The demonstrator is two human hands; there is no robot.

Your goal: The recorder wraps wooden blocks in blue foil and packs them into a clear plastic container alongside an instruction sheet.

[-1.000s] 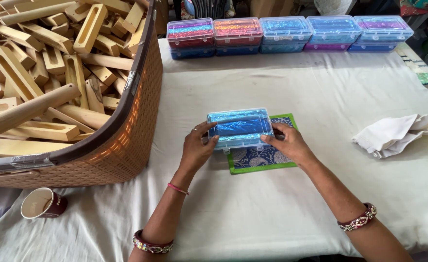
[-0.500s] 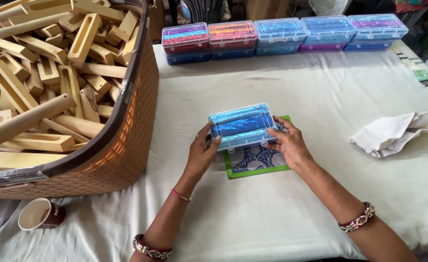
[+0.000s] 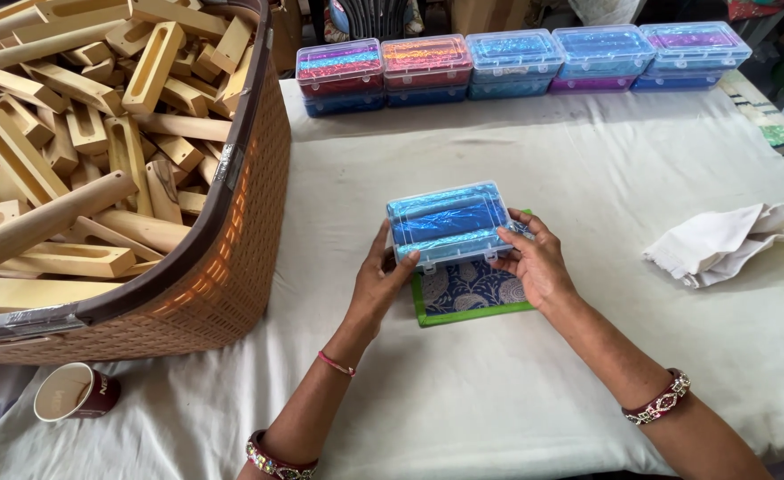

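Both hands hold a clear plastic box point(image 3: 448, 222) filled with shiny blue material, lifted slightly above the table. My left hand point(image 3: 381, 286) grips its left front corner, thumb on the front edge. My right hand point(image 3: 534, 262) grips its right side. Under the box lies a green-edged mat with a blue and white floral pattern point(image 3: 467, 292), flat on the white tablecloth point(image 3: 516, 391).
A large brown woven basket point(image 3: 223, 267) heaped with slotted wooden pieces point(image 3: 81, 151) fills the left. A row of several clear boxes with coloured contents point(image 3: 521, 58) lines the far edge. A crumpled white cloth point(image 3: 720, 244) lies at right. A paper cup point(image 3: 76, 391) stands near left.
The box has been raised a little and its lid pressed down between both hands; the camera has drifted slightly. Everything else is as before.
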